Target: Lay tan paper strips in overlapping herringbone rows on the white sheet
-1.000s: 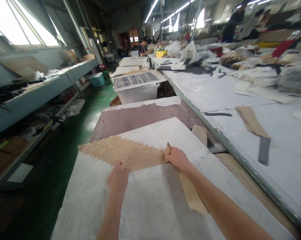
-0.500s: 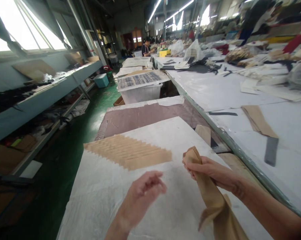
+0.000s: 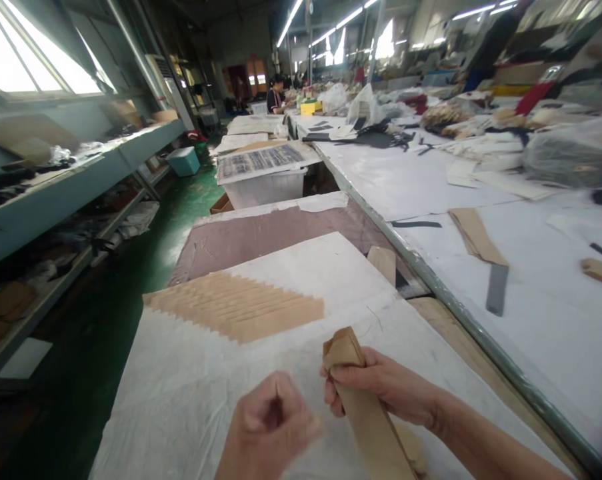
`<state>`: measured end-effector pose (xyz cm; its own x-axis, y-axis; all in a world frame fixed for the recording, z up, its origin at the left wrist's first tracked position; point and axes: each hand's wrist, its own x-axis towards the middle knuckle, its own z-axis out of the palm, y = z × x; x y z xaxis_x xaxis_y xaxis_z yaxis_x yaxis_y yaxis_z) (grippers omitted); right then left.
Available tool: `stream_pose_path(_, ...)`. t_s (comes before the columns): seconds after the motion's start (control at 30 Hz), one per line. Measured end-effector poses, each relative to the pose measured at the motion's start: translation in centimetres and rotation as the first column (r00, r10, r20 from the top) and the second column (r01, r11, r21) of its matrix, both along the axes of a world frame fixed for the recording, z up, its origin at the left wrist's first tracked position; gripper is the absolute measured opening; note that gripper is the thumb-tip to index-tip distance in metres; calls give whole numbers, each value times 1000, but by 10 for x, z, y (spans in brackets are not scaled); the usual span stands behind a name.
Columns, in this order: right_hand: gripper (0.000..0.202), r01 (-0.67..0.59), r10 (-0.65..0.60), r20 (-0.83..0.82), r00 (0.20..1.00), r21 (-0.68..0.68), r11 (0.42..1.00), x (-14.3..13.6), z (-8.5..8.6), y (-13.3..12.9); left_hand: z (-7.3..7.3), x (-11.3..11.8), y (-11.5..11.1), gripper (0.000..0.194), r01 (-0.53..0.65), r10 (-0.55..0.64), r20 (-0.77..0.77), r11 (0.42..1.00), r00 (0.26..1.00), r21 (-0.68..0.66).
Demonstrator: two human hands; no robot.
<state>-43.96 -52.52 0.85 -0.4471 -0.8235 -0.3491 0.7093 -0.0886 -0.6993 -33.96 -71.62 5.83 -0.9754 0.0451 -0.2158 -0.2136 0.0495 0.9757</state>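
Note:
My right hand (image 3: 381, 383) is closed around a bundle of tan fabric strips (image 3: 363, 410), folded over at the top end. The bundle's lower part runs down past the bottom edge of the view. Just left of it, my left hand (image 3: 271, 423) is curled with its fingertips drawn together and blurred. Whether a small thing sits in that pinch is hidden. Beyond both hands, several tan strips (image 3: 235, 307) lie overlapped in a slanting, stepped row on the white sheet (image 3: 181, 373).
At right, a long white-topped table (image 3: 431, 247) carries a tan strip (image 3: 475, 233), a grey strip (image 3: 497, 290) and plastic bags (image 3: 575, 150). A white bin (image 3: 265, 187) stands ahead. Shelving (image 3: 81, 180) lines the left aisle. A person (image 3: 275, 97) is farther back.
My right hand has come left and lower with the fabric strips, nearer my left hand. My left hand has shifted slightly down and curled more tightly. The view has turned a little right.

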Motion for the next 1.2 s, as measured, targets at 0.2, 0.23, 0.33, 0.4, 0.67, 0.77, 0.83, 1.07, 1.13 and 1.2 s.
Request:
stream_pose_path(0.2, 28, -30, 40, -204, 978, 56, 998, 7, 5, -12, -42, -43, 16, 27, -199, 230, 137, 958, 963, -207)
stream_pose_path(0.23, 27, -13, 25, -215, 976, 57, 998, 8, 5, -14, -44, -44, 18, 26, -208, 237, 159, 962, 958, -179)
stream_pose_path(0.33, 15, 22, -14, -165, 986, 45, 999, 8, 0, -17, -42, -44, 21, 21, -249, 270, 171, 959, 948, -132)
stream_pose_path(0.4, 16, 40, -35, -100, 994, 43, 998, 8, -5, -17, -37, -43, 19, 16, -256, 275, 136, 957, 952, -139)
stream_pose_path(0.67, 18, 33, -25, -94, 995, 81, 996, 4, -7, -16, -42, -42, 6, 29, -199, 228, 157, 963, 961, -181)
stream_pose_path(0.77, 16, -11, 25, -118, 993, 118, 993, 5, -6, -19, -48, -43, 5, 24, -220, 262, 127, 936, 957, -275)
stream_pose_path(0.83, 15, -62, 81, -103, 991, 177, 982, 5, -9, -16, -51, -42, 0, 24, -294, 341, 67, 882, 938, -369)
stream_pose_path(1.07, 19, -128, 204, -117, 972, 465, 876, -24, -30, 20, -66, -29, -48, 32, -599, 606, 176, 795, 776, -97)
stream_pose_path(1.13, 23, -57, 162, -146, 976, 545, 837, -39, -36, 24, -74, -28, -58, 36, -640, 634, 215, 767, 743, -51)
stream_pose_path(1.2, 26, 31, 117, -213, 970, 589, 808, -55, -43, 21, -84, -31, -66, 37, -663, 657, 224, 746, 719, -60)
